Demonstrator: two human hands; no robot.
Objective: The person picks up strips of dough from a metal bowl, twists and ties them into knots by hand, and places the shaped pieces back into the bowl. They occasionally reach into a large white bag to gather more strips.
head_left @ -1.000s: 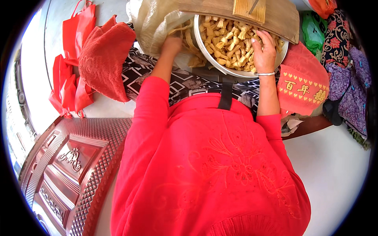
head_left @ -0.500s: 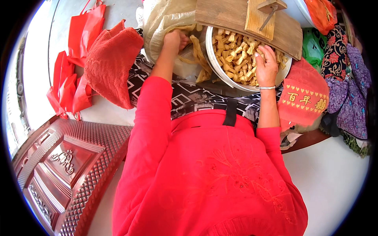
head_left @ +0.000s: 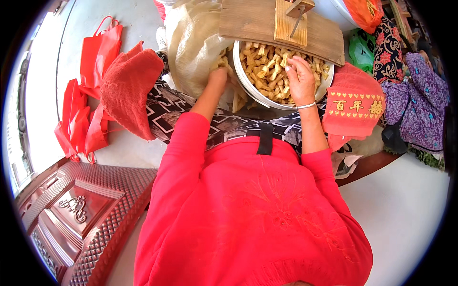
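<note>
A white bucket [head_left: 242, 78] stands between my knees, filled with small knotted yellow pieces [head_left: 267, 71] that look like tofu-skin knots. Over the right part of it is my right hand [head_left: 302, 82], wearing a bracelet, with thumb and fingers bent but apart and nothing visible between them. Left of the bucket, my left hand [head_left: 218, 77] reaches into the mouth of a pale translucent sack [head_left: 188, 47]. Its fingers are hidden by the sack's folds and the yellow strips there. Below it, more loose yellow strips [head_left: 238, 101] lie against the bucket's side.
A wooden board [head_left: 253, 21] with an upright block and metal rod covers the bucket's far rim. Red cloths [head_left: 129, 90] drape both knees. Red bags [head_left: 98, 57] lie on the floor at left, near a carved brown panel [head_left: 76, 205]. Purple cloth [head_left: 420, 109] is at right.
My left hand has turned and sunk deeper among the strips, so its fingers no longer show. My right hand stays over the knots. The whole view has shifted slightly.
</note>
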